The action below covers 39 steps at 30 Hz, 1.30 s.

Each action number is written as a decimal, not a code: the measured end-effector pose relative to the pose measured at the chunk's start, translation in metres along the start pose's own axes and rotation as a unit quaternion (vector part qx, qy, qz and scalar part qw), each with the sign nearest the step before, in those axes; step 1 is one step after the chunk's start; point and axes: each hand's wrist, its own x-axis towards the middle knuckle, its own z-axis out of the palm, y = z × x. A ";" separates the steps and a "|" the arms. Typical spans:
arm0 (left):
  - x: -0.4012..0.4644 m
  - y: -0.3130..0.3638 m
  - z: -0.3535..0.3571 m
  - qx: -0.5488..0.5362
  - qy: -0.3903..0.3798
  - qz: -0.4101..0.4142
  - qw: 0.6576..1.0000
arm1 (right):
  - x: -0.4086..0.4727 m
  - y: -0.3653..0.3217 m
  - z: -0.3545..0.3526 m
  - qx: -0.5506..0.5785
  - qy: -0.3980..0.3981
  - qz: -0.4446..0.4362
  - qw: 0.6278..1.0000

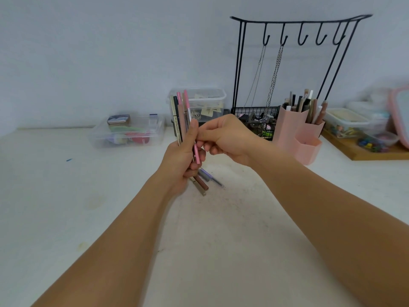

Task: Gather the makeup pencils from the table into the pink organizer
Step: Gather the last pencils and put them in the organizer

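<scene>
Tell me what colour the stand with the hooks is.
Black, a thin wire jewellery stand; it shows clearly in the head view.

the bench (pixel 66 218) looks matt white, scuffed and stained. the pink organizer (pixel 297 134) is smooth matt plastic beside a black wire metal rack (pixel 239 63) hung with metal chains (pixel 274 78). at the bench's far edge the storage boxes (pixel 128 134) are clear glossy plastic, and the tray (pixel 365 154) at its right edge is wood.

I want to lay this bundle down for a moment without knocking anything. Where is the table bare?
Bare table lies left of the left hand, in front of the clear box, and in the near middle between the forearms. Crowded: the back right around the pink organizer, wire rack and wooden tray; loose pencils lie under the hands.
</scene>
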 end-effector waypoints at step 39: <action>0.011 -0.007 -0.013 -0.059 0.129 -0.062 0.988 | 0.001 0.006 -0.019 -0.267 -0.024 0.177 0.947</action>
